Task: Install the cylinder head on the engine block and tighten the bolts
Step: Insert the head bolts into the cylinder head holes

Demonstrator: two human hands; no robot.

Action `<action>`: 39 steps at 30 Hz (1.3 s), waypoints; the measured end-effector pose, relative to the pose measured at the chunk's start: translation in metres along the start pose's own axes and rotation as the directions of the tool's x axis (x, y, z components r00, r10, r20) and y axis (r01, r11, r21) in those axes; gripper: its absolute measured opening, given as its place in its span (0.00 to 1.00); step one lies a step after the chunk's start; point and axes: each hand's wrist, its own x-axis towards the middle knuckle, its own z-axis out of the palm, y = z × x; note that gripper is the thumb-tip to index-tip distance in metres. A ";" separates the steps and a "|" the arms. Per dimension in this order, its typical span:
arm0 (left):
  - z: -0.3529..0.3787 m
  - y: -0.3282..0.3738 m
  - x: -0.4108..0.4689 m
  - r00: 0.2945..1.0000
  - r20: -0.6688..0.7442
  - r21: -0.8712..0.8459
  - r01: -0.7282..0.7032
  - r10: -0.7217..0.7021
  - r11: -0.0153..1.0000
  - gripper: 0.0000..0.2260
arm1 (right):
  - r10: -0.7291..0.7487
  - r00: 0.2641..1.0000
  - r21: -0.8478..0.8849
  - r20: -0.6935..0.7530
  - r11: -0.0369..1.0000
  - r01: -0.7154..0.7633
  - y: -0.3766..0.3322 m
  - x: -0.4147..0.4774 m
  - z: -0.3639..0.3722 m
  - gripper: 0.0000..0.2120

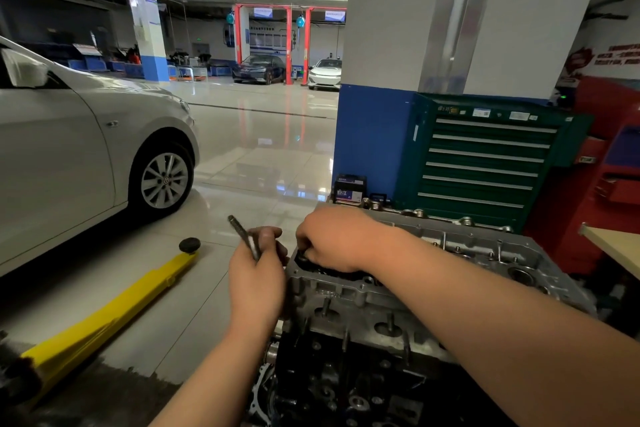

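Note:
The silver cylinder head [450,263] sits on top of the dark engine block [332,381] at the lower right. My left hand [258,274] is just left of the head and grips long bolts [242,236] whose threaded ends point up and away. My right hand [332,239] reaches over the head's far left corner, fingertips closed on a bolt head [303,256] down in a dark recess. The bolt's shank is hidden inside the head.
A yellow lift arm [114,308] with a black pad lies on the tiled floor at left. A silver car [69,149] stands behind it. A green tool cabinet [485,156], a red machine [602,177] and a battery [349,189] stand beyond the engine.

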 end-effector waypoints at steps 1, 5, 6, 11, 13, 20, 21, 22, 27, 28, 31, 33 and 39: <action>0.002 -0.002 -0.004 0.998 -0.068 -0.086 -0.007 0.001 0.996 0.12 | -0.005 1.000 -0.009 -0.002 1.000 0.005 0.000 0.000 0.003 0.10; 0.016 -0.005 -0.010 0.962 -0.258 -0.357 -0.007 -0.091 0.934 0.11 | -0.009 1.000 -0.012 -0.015 1.000 0.009 0.001 0.001 0.014 0.09; 0.019 -0.006 -0.009 0.955 -0.280 -0.365 -0.008 -0.101 0.931 0.12 | -0.012 1.000 -0.014 -0.016 1.000 0.012 0.001 0.002 0.015 0.09; 0.020 -0.008 -0.006 0.951 -0.307 -0.297 -0.069 -0.027 0.952 0.12 | -0.020 1.000 -0.029 -0.024 0.999 0.020 -0.003 0.003 0.014 0.09; 0.021 -0.006 -0.006 0.950 -0.309 -0.272 -0.058 -0.030 0.961 0.12 | -0.008 1.000 -0.029 -0.021 1.000 0.008 -0.005 0.001 0.013 0.09; 0.023 0.003 -0.015 0.933 -0.352 -0.366 -0.059 -0.079 0.929 0.11 | 0.098 0.995 -0.015 -0.025 0.995 -0.099 -0.015 0.003 0.010 0.14; 0.023 0.003 -0.015 0.931 -0.357 -0.373 -0.062 -0.081 0.926 0.11 | 0.091 0.995 -0.006 -0.029 0.996 -0.091 -0.014 0.003 0.010 0.12; 0.024 0.004 -0.014 0.930 -0.358 -0.376 -0.067 -0.078 0.924 0.11 | 0.069 0.997 -0.002 -0.027 0.998 -0.069 -0.011 0.004 0.010 0.10; 0.024 0.002 -0.012 0.935 -0.335 -0.419 -0.034 -0.120 0.907 0.11 | -0.035 0.999 0.039 -0.009 0.999 0.035 0.004 -0.001 0.002 0.07; 0.023 0.002 -0.012 0.936 -0.327 -0.429 -0.020 -0.134 0.903 0.11 | -0.036 0.999 0.026 -0.024 0.999 0.036 0.004 -0.002 0.003 0.06; 0.021 0.001 -0.016 0.943 -0.301 -0.422 0.002 -0.142 0.907 0.11 | 0.003 0.997 -0.078 -0.071 0.997 -0.009 -0.005 0.000 0.013 0.09; 0.019 0.000 -0.017 0.943 -0.297 -0.412 0.012 -0.147 0.911 0.11 | 0.068 0.995 -0.083 -0.070 0.994 -0.074 -0.010 0.004 0.018 0.11; 0.016 -0.001 -0.017 0.952 -0.276 -0.361 0.027 -0.135 0.932 0.11 | 0.016 1.000 -0.053 0.000 0.998 -0.016 -0.003 0.002 0.005 0.10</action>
